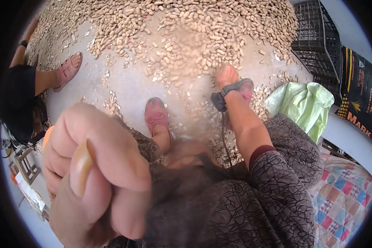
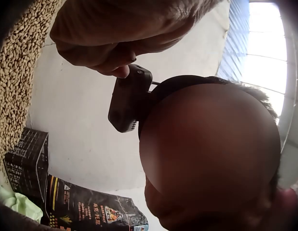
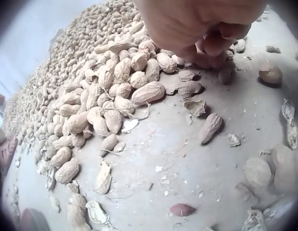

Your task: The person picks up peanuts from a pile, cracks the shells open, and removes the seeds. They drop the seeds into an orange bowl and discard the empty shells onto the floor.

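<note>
My left hand (image 1: 97,169) is raised close before the head camera, its fingers curled and the thumb with a long nail folded against them. Nothing shows between them. From the left wrist view, its fingertips (image 2: 121,71) overlap the edge of the black head camera (image 2: 129,98) on a person's head. Down at the floor, my right hand (image 1: 227,75) reaches to the near edge of a peanut heap (image 1: 186,25). Its fingers (image 3: 214,45) are bent down among the peanuts, with one peanut (image 3: 226,74) right at the fingertips; I cannot tell whether they grip it.
Loose peanuts, shells and a red kernel (image 3: 182,209) lie on the grey floor (image 3: 153,154). A black crate (image 1: 318,37), a printed black bag (image 1: 361,95) and a light green sack (image 1: 301,105) stand at right. Another person's sandalled foot (image 1: 68,71) is at left.
</note>
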Demonstrator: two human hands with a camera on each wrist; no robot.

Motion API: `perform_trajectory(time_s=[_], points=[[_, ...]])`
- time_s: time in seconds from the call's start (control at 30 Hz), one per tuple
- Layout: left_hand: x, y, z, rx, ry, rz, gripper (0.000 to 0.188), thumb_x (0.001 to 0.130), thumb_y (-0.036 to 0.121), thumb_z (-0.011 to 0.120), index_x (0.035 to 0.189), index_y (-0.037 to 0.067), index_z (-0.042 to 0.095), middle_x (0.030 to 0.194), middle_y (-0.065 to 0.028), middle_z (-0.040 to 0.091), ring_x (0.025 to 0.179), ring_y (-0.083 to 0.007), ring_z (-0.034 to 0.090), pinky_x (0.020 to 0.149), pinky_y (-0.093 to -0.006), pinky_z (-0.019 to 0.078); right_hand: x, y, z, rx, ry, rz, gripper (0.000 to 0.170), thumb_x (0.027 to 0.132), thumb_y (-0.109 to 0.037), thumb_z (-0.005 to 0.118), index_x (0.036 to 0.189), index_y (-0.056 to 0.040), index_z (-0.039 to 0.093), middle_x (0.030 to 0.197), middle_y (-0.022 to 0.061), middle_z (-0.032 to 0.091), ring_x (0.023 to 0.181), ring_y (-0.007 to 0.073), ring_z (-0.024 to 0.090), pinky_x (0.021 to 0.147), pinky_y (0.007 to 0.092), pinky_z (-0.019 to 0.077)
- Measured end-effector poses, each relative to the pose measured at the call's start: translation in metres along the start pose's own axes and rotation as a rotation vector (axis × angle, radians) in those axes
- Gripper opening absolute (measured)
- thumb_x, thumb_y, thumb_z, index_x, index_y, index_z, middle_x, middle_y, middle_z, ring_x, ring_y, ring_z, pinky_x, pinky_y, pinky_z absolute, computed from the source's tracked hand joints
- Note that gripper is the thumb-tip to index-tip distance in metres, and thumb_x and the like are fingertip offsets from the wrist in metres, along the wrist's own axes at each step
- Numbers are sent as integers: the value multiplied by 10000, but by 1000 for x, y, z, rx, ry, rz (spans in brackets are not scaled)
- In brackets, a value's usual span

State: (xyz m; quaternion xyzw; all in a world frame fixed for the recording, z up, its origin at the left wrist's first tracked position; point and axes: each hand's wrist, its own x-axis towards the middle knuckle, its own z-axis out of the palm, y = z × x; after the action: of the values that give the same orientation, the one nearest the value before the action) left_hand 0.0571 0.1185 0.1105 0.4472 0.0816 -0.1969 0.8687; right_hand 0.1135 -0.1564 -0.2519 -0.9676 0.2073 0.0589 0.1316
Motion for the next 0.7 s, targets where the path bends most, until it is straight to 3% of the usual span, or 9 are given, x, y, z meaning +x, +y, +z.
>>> perform_trajectory(time_s=[0.13, 0.33, 0.4, 0.43, 0.53, 0.6, 0.63, 0.7], points=[[4, -3, -3, 51, -99, 2, 133, 920, 113, 480, 893, 5, 408, 541, -25, 464, 328, -36, 374, 311, -162, 299, 6, 8, -1, -39, -67, -111, 196, 710, -200, 575, 731, -25, 662, 755, 183, 639, 712, 352, 628, 654, 416, 492], [2, -6, -3, 89, -114, 12, 150, 923, 135, 485, 899, 11, 404, 550, -21, 464, 328, -36, 371, 311, -164, 290, 8, 20, -12, -176, -244, -249, 224, 693, -193, 576, 836, -51, 674, 884, 156, 656, 841, 313, 634, 725, 389, 496], [1, -7, -1, 105, -90, 15, 153, 924, 140, 486, 901, 13, 403, 552, -20, 465, 328, -35, 370, 310, -164, 286, 18, 29, -17, -349, -460, -228, 270, 690, -210, 582, 890, -49, 666, 968, 155, 646, 914, 304, 619, 758, 384, 487], [2, -8, 0, 102, -115, 13, 153, 926, 141, 485, 903, 14, 402, 556, -18, 463, 333, -35, 373, 311, -164, 288, 17, 33, -22, -352, -461, -225, 270, 690, -210, 582, 890, -49, 666, 968, 155, 646, 914, 304, 619, 758, 384, 487], [3, -8, -1, 92, -158, 8, 148, 930, 139, 477, 909, 15, 400, 562, -15, 458, 342, -36, 378, 314, -162, 294, 21, 43, -36, -353, -508, -229, 215, 694, -190, 600, 828, -40, 676, 848, 134, 671, 782, 251, 657, 673, 347, 508], [0, -9, 0, 84, -172, 0, 142, 932, 135, 471, 915, 14, 399, 564, -13, 456, 347, -36, 381, 317, -161, 297, 29, 54, -34, 121, -741, 90, 145, 696, -156, 618, 756, -42, 682, 674, 97, 658, 599, 179, 644, 566, 302, 504], [-1, -8, 2, 77, -138, -12, 136, 934, 133, 466, 920, 14, 399, 563, -14, 455, 348, -38, 382, 319, -160, 300, 33, 61, -29, 118, -744, 93, 145, 696, -156, 618, 756, -42, 682, 674, 97, 658, 599, 179, 644, 566, 302, 504], [-1, -8, 3, 67, -107, -27, 131, 936, 130, 461, 926, 15, 398, 561, -15, 455, 349, -39, 383, 322, -159, 304, 34, 66, -29, 16, -756, -34, 202, 711, -256, 620, 787, -84, 693, 682, 79, 657, 755, 237, 646, 734, 316, 500]])
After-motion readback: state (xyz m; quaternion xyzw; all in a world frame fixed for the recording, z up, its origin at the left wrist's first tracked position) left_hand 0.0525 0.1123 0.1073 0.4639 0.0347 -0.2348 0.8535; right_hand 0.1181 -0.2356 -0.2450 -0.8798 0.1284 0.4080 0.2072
